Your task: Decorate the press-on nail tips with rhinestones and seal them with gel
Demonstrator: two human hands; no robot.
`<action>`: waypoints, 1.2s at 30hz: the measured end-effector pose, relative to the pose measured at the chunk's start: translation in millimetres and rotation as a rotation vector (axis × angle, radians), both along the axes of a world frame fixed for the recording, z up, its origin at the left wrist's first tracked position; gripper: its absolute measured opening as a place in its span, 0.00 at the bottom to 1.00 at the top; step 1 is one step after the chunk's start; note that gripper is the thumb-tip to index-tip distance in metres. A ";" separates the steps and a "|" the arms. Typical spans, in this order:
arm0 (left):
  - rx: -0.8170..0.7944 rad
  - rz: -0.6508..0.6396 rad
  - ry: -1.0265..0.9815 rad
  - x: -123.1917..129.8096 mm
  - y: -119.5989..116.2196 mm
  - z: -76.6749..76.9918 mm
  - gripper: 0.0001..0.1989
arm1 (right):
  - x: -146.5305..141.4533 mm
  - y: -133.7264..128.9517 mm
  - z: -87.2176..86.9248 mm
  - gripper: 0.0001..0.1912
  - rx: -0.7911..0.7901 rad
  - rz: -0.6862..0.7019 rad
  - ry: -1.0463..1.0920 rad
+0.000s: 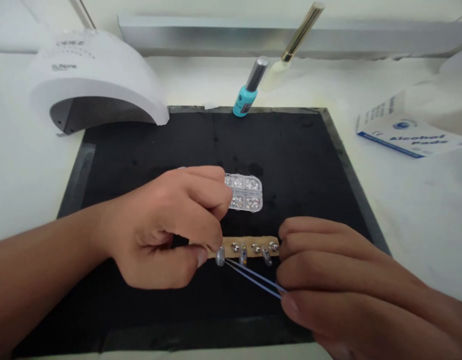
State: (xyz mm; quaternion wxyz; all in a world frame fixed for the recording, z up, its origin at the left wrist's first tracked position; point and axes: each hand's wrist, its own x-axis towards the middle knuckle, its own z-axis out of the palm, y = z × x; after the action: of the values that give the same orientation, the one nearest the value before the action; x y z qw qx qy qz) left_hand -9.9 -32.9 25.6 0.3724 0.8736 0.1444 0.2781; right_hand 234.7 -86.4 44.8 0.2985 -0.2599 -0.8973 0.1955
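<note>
A tan strip (227, 244) with silver round studs carries several false nails, some with small coloured stones. My left hand (170, 225) is closed over the strip's left end, with thumb and index finger pinching there; its fingers partly hide what they grip. Just beside the index fingertip is a greyish, glossy false nail (220, 256). Blue tweezers (259, 281) are held in my right hand (328, 270), their tips close together at that nail's lower right edge. Whether a stone sits between the tips is too small to tell.
Behind my left hand lies a clear compartment case (249, 192) of rhinestones, partly covered. On the black mat (309, 165), a turquoise bottle (245, 100) stands at the back. Around it are a white nail lamp (103, 65), a gold-capped bottle (279, 70) and an alcohol pads box (407, 130).
</note>
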 end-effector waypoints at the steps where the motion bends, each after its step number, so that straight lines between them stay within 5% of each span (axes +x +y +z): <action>1: 0.006 -0.010 0.014 1.6 -0.7 2.2 0.07 | -0.3 -0.7 -1.1 0.08 0.003 0.002 -0.003; 8: -0.002 -0.068 0.099 10.1 -3.6 12.9 0.09 | 0.4 -3.9 -5.3 0.09 0.011 -0.004 -0.065; 36: 0.025 -0.087 0.145 9.1 -4.1 5.3 0.10 | 1.2 -0.6 -6.6 0.13 0.020 0.032 -0.099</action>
State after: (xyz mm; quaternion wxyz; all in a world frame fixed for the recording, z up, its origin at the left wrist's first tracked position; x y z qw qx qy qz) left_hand -0.8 -36.9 30.8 0.3617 0.9015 0.1292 0.1996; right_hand 235.9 -87.0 38.2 0.2530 -0.2519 -0.9170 0.1779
